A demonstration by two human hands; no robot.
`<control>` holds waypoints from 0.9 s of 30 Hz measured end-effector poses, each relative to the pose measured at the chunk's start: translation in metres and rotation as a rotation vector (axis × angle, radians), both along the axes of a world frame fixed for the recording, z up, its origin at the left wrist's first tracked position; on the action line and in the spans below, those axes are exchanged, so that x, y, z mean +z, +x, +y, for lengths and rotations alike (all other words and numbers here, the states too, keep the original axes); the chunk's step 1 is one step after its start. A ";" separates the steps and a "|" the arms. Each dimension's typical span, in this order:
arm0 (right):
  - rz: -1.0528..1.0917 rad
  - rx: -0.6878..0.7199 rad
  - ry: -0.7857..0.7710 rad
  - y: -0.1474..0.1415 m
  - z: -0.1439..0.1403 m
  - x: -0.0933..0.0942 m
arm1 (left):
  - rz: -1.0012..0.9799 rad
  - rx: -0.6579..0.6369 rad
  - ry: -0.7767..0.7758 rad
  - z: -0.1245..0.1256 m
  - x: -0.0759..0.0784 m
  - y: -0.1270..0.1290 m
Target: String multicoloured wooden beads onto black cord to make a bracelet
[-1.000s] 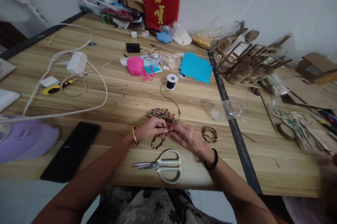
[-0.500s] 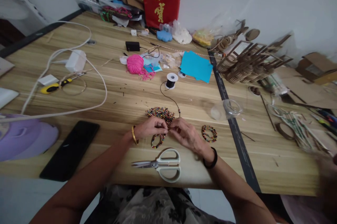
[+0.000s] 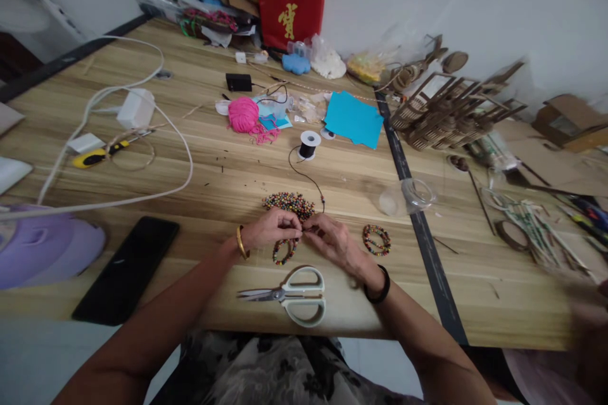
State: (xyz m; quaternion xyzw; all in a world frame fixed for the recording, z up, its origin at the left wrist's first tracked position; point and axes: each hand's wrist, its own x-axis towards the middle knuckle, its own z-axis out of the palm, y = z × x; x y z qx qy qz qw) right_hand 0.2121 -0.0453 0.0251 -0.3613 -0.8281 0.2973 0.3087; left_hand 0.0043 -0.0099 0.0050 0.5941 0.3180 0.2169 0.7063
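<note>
My left hand [image 3: 276, 227] and my right hand [image 3: 333, 240] meet fingertip to fingertip in front of a heap of small multicoloured beads [image 3: 285, 201]. Both are closed in a pinch on thin dark cord, mostly hidden by the fingers. A small beaded bracelet [image 3: 284, 254] hangs in a loop below my left fingertips. From a white spool of black cord [image 3: 309, 145], a strand [image 3: 311, 180] with a few beads on it runs down behind my right hand. Scissors with white handles [image 3: 304, 296] lie below my hands, blades pointing left. More beaded bracelets [image 3: 377, 240] rest right of my right hand.
A black phone [image 3: 126, 270], a purple cap [image 3: 57, 246] and a white cable [image 3: 191, 164] are at left. Pink yarn [image 3: 244, 115] and blue sheets [image 3: 354, 120] lie farther back. A clear plastic cup [image 3: 408, 196] and small woven baskets [image 3: 451, 113] stand at right. Another person's blurred arm shows at far right.
The view shifts very slightly. My hands keep the same pinch at the cord, with only a tiny movement of the fingers.
</note>
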 end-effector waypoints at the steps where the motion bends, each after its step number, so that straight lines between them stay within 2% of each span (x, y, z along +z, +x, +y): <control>1: -0.010 -0.003 -0.008 0.000 0.000 0.000 | 0.001 0.000 0.004 0.000 0.000 0.000; 7: -0.022 -0.023 -0.057 0.000 -0.001 0.004 | 0.026 0.004 0.012 -0.001 0.002 0.000; 13: -0.052 0.021 -0.084 -0.002 -0.002 0.007 | 0.048 -0.001 0.037 -0.001 0.001 0.002; 27: -0.033 -0.039 -0.105 -0.001 -0.004 0.005 | 0.006 -0.015 -0.078 0.004 0.002 0.001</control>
